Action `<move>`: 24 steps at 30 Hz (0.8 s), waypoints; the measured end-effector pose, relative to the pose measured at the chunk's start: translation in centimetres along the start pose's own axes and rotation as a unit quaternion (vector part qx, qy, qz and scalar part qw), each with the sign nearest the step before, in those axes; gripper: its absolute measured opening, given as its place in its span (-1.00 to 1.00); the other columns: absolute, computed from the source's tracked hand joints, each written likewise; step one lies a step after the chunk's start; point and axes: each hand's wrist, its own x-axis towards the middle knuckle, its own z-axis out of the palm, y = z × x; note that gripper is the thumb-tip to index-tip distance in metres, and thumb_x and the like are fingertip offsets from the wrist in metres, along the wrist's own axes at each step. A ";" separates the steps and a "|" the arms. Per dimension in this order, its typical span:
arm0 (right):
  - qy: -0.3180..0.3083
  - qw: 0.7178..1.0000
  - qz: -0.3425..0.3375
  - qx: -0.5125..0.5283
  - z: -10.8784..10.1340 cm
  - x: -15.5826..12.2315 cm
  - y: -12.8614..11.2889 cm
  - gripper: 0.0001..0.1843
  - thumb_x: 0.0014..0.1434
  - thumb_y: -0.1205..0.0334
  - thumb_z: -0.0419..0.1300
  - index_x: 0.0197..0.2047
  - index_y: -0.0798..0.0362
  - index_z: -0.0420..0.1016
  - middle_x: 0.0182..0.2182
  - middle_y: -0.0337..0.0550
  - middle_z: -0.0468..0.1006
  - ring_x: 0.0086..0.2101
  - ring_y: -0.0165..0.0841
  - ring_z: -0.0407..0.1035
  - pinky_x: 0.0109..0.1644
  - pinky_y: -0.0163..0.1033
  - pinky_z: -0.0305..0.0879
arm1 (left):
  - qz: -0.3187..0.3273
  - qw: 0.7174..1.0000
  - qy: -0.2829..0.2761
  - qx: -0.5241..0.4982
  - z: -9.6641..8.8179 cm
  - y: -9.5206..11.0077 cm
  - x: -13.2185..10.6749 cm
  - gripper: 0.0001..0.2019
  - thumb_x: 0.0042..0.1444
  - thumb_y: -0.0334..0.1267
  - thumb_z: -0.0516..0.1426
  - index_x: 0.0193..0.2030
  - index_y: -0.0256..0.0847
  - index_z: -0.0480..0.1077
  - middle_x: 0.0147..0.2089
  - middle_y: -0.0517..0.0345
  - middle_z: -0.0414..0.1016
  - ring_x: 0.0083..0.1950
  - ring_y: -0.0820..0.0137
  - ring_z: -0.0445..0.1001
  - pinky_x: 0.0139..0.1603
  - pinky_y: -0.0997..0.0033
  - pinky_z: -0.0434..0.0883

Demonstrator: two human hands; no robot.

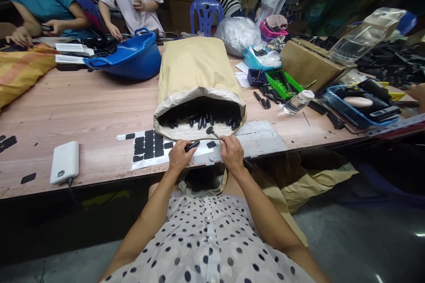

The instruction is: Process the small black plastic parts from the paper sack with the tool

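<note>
My left hand (pixel 179 156) is closed around a small black elongated part (pixel 192 145) at the table's near edge. My right hand (pixel 231 154) pinches a thin metal tool (pixel 212 132) whose dark tip points up and left. Between the hands a single black pad (pixel 211 144) lies on a white backing sheet (pixel 141 162), and several black square pads (pixel 148 145) sit on that sheet to the left. Just beyond my hands a tan paper sack (pixel 194 66) lies on its side, its open mouth showing several black parts (pixel 202 120) inside.
A white power bank (pixel 65 162) with a cable sits near the left edge. A blue basin (pixel 128 56), a green tray (pixel 282 83), a clear bottle (pixel 297 102) and a blue tray (pixel 360 105) of dark parts crowd the far and right sides. Other people work at the far left.
</note>
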 end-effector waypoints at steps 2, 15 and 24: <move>-0.020 0.998 -0.022 0.049 -0.3 -1.0 -1.3 -0.67 0.39 0.25 -0.01 -0.02 -0.04 0.58 -0.19 -0.08 0.52 -0.17 -0.27 0.41 -0.09 -0.23 0.35 | 0.004 1.000 0.000 -0.012 0.0 -0.1 0.0 -0.88 0.06 -0.21 0.30 -0.23 -0.07 0.59 -0.21 0.18 0.55 -0.19 0.33 0.51 -0.20 0.41 0.42; -0.057 0.989 -0.113 0.076 -0.5 -2.8 -4.4 -0.64 0.44 0.21 -0.04 0.01 -0.04 0.59 -0.26 -0.10 0.55 -0.30 -0.34 0.46 -0.26 -0.32 0.41 | 0.045 0.996 -0.005 -0.077 -0.1 -0.8 0.1 -0.89 0.05 -0.29 0.31 -0.26 -0.07 0.64 -0.37 0.25 0.40 -0.32 0.42 0.42 -0.27 0.44 0.40; -0.043 0.995 -0.067 0.065 -1.0 -2.4 -3.7 -0.63 0.43 0.21 -0.03 0.05 -0.04 0.59 -0.20 -0.09 0.56 -0.22 -0.32 0.49 -0.16 -0.30 0.43 | 0.043 0.996 0.009 -0.078 0.4 -1.0 0.2 -0.87 0.02 -0.29 0.32 -0.25 -0.07 0.64 -0.35 0.23 0.44 -0.30 0.41 0.44 -0.26 0.44 0.42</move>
